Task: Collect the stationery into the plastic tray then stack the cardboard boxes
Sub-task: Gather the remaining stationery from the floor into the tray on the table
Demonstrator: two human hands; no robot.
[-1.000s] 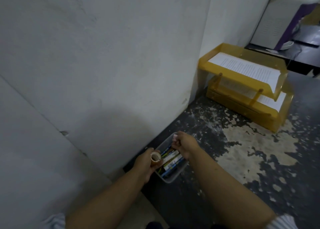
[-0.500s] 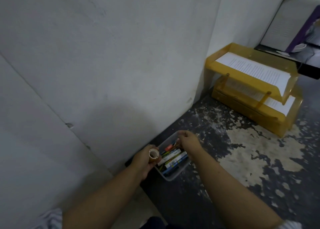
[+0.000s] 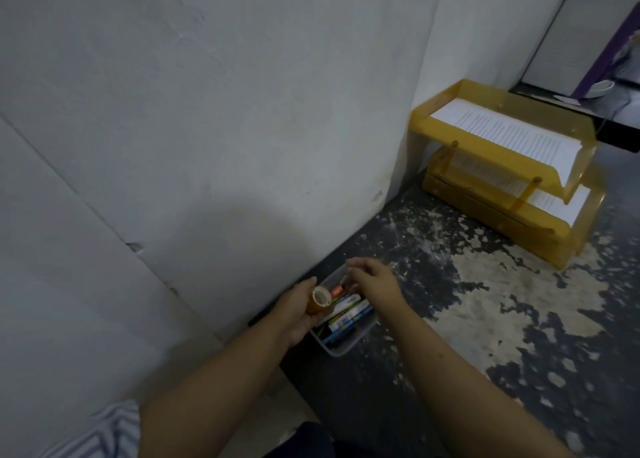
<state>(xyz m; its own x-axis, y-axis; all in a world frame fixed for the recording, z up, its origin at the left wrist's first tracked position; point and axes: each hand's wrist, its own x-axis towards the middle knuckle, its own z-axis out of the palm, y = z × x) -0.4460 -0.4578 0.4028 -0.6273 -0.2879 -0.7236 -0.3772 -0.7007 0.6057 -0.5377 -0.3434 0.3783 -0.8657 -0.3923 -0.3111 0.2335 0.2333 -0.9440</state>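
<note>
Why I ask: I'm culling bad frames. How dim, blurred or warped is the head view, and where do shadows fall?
Head view: dim overall, no glare; a soft shadow lies on the wall above the hands; the right hand is blurred at its fingertips over the tray; the left hand and tape look fairly sharp; the wide-angle lens slants the wall corner; the paper is brightest.

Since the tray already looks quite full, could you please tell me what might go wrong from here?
1. The plastic tray is crowded with pens, so the tape roll held in the left hand may end up perched on top and roll out.
2. The right hand hovers over the tray's far end, so the two hands could bump there.
3. The tray sits close against the wall, leaving little room on that side.
</note>
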